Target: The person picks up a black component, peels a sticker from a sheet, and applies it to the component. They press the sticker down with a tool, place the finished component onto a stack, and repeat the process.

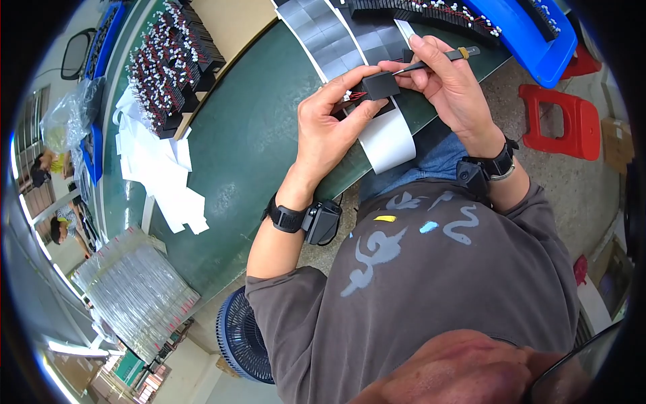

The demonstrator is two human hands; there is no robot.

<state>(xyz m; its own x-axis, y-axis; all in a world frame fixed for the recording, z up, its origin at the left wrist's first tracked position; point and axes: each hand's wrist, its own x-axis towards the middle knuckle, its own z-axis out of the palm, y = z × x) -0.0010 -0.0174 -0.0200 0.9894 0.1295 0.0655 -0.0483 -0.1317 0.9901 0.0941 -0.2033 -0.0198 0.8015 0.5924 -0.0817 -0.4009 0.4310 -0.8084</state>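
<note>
My left hand (328, 124) grips a small black block (381, 86) between thumb and fingers, above the near table edge. Short red wires (352, 96) with a white plug come off its left side. In my right hand (457, 94) is a pair of slim dark tweezers (418, 66), their pointed end close to the block's upper right edge. My right fingertips are near the block too; whether they touch it I cannot tell. Under the hands runs a strip of grey square stickers (321, 42), and a white backing strip (390, 143) curls over the table edge.
Many wired black blocks (168, 67) stand grouped at the far left of the green table (235, 128), beside white paper scraps (158, 161). Clear plastic trays (134, 283) are stacked at left. A blue tray (548, 64) and red stool (565, 121) are right; a fan (243, 337) stands below.
</note>
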